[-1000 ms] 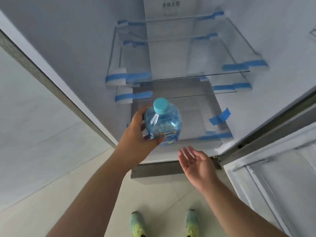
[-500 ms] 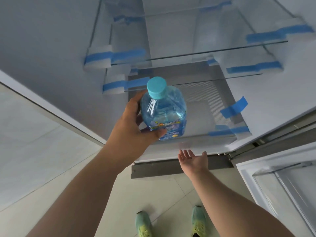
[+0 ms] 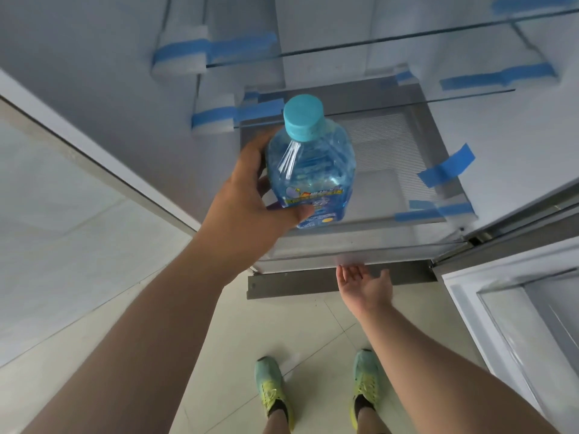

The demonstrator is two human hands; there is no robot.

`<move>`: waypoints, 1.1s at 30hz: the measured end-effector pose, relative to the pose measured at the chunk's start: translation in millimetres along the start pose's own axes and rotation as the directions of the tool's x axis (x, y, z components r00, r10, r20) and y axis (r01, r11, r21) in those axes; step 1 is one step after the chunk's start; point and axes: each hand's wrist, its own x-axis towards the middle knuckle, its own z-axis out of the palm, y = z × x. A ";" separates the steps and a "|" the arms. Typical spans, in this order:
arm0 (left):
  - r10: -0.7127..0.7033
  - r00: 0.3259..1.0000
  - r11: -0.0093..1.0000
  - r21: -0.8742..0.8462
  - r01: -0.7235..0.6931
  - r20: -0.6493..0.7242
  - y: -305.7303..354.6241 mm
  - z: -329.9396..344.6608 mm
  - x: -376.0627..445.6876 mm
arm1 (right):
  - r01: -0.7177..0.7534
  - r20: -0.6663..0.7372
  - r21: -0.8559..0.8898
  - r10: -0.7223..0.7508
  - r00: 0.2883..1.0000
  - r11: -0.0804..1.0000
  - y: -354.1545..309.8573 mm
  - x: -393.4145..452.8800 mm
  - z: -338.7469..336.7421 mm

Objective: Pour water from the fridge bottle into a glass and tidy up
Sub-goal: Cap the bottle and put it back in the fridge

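Left hand (image 3: 247,198) wraps the clear blue-tinted plastic water bottle with turquoise screw cap (image 3: 310,164) around its labelled body, thumb across the front, fingers behind. Over the last second the bottle has come up and toward the camera, now held upright in front of the open white fridge's (image 3: 517,158) lower compartment, clear of the glass shelves with blue tape (image 3: 407,36). Right hand (image 3: 365,285) has dropped low to the fridge's bottom edge, fingers spread, holding nothing. Likely reading: retrieval done; no glass in view, cap on, door open.
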 end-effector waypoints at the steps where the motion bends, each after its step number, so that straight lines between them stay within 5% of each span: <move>1: 0.004 1.000 1.000 0.003 -0.004 0.005 0.9 1.2 -0.5 | 0.000 -0.003 -0.001 0.000 1.000 1.000 0.5 -5.7 -6.9; 15: -0.008 0.998 1.000 0.029 0.006 0.068 3.2 18.7 -6.3 | -0.017 -0.167 -0.063 0.006 0.986 0.998 1.8 -58.9 -70.3; 18: -0.001 0.997 1.000 0.019 0.000 0.071 4.8 20.7 -7.2 | -0.064 -0.245 -0.342 -0.023 0.969 0.937 6.6 -74.5 -64.9; 20: 0.010 0.997 1.000 0.011 -0.011 0.070 7.0 20.7 -8.3 | -0.132 -0.247 -0.714 -0.071 0.966 0.687 7.2 -97.7 -52.4; 23: 0.019 0.998 1.000 -0.005 -0.019 0.067 11.6 20.0 -10.0 | 0.008 -0.004 -0.981 -0.065 0.998 0.193 -4.9 -146.4 -22.4; 25: 0.022 0.998 1.000 -0.017 -0.021 0.065 13.1 19.8 -10.7 | 0.252 0.244 -0.964 -0.099 0.965 0.085 -19.4 -175.1 6.7; 29: 0.009 0.998 1.000 -0.030 -0.007 0.067 15.2 20.5 -12.5 | 0.593 0.574 -0.792 -0.155 0.804 0.141 -44.4 -196.3 69.0; 33: -0.015 0.996 0.998 -0.062 0.020 0.083 16.3 20.6 -13.9 | 0.595 0.641 -0.706 -0.009 0.767 0.384 -52.7 -183.4 107.6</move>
